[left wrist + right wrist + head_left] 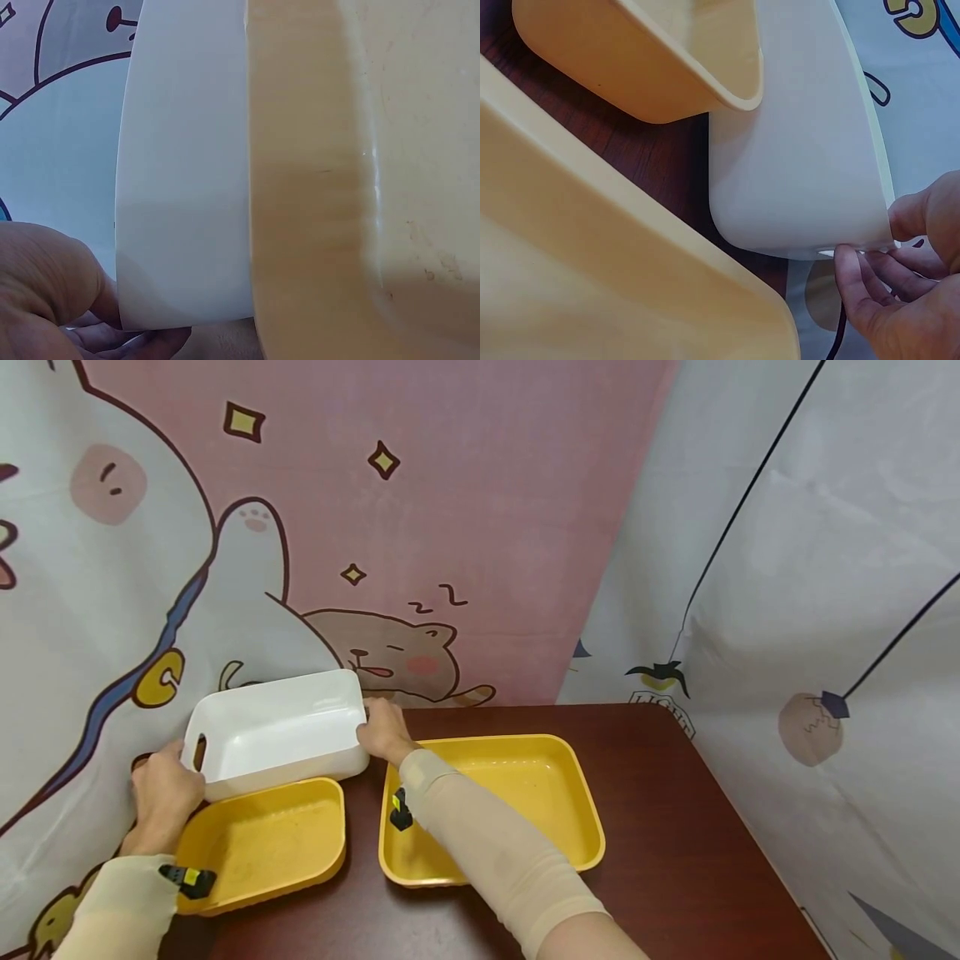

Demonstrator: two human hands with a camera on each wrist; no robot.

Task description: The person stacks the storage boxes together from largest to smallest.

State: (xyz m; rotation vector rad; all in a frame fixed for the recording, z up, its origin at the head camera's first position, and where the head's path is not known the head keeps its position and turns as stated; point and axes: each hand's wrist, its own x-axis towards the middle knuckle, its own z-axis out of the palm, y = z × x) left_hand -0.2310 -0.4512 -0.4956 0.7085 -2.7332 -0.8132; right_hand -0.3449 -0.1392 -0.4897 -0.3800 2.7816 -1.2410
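A white plastic bin (277, 727) with a slot handle in its left end is at the back left of the table, against the printed cloth. My left hand (167, 793) grips its left end, thumb at the rim in the left wrist view and fingers curled at the end wall (184, 262). At the opposite end my right hand (386, 731) holds the rim; in the right wrist view the thumb lies over the edge and the fingers (847, 277) press the outer end wall. Directly in front of the bin stands a small yellow tray (262, 843), overlapping its lower side.
To the right, a larger yellow tray (525, 785) stands on the dark wooden table (645, 827), under my right forearm. A printed cloth (510, 527) hangs behind the table and along its right side. Small black-and-yellow wrist pieces (191, 878) sit on both sleeves.
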